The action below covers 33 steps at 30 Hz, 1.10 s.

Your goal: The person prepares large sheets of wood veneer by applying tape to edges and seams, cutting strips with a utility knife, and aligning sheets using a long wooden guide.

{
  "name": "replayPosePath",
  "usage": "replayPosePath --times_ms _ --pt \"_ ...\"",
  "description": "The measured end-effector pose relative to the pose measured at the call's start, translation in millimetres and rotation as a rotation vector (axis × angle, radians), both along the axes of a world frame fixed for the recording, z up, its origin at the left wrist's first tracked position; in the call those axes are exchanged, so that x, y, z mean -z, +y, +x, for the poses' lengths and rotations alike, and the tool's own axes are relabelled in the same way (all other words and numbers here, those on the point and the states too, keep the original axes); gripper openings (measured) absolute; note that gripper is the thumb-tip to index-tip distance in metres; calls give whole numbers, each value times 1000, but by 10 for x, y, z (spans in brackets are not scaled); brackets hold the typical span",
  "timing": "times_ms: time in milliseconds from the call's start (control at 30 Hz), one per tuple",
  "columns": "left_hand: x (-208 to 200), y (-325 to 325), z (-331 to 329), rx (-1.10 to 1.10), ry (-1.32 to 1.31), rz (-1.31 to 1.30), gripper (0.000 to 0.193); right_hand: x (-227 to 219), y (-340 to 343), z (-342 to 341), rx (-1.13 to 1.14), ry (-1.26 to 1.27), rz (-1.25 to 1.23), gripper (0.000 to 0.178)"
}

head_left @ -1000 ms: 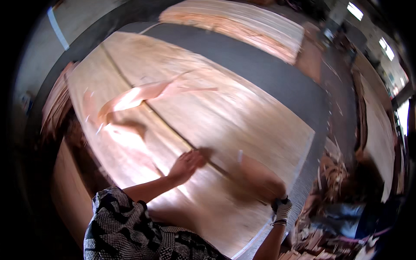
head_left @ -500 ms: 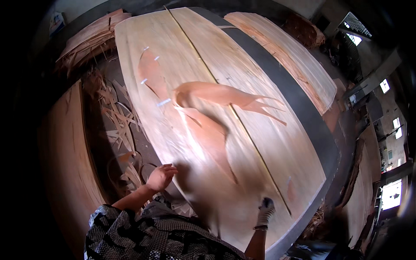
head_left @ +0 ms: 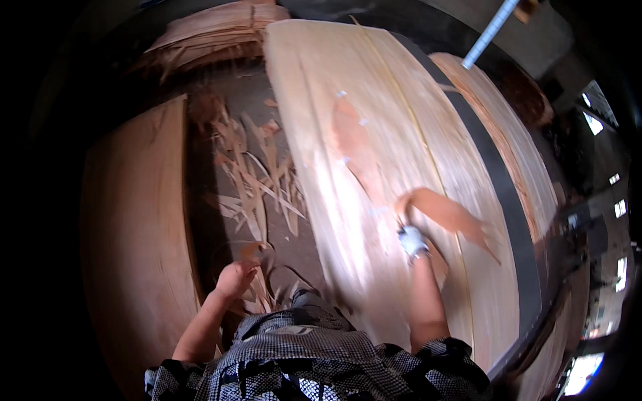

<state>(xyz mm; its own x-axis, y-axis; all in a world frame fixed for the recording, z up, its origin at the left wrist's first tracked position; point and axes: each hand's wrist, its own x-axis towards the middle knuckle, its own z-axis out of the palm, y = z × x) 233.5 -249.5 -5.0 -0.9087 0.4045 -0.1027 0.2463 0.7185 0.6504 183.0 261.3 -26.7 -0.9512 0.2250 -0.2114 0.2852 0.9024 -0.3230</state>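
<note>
A torn piece of thin reddish wood veneer (head_left: 445, 212) curls over on a large pale veneer sheet. My right hand (head_left: 412, 242), in a whitish glove, is closed at the near end of that curl; motion blur softens its fingers. The piece's forked tip points away to the right. My bare left hand (head_left: 237, 279) hangs left of the sheet, above the floor scraps, its fingers curled in with nothing seen in them. Beyond my right hand, a reddish gap (head_left: 352, 137) in the pale veneer sheet (head_left: 314, 73) has small bits of tape along its edge.
A thin yellowish strip (head_left: 421, 130) runs lengthwise over the sheet. Veneer scraps (head_left: 257, 190) litter the floor to the left. Another veneer stack (head_left: 134, 220) stands at far left, one (head_left: 214, 33) at the back, and another (head_left: 508, 127) beyond a dark band at right.
My right hand has moved forward from the sheet's near end to the curled veneer piece. My left hand has drawn back off the sheet's edge, and its fingers have curled. The view has swung left.
</note>
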Motion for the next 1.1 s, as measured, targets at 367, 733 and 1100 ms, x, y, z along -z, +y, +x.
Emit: replayPosePath --times_ms 367,733,1100 --pt "593 -1150 -1841 -108 -192 -20 24 -1025 294 -1838 533 479 121 24" --pt "1502 -2802 -3233 -894 -907 472 30 -1908 -2319 -5737 -196 772 298 26" --pt "-784 -2273 -8130 -209 -849 1227 60 -1440 -5249 -7698 -1003 355 145 28"
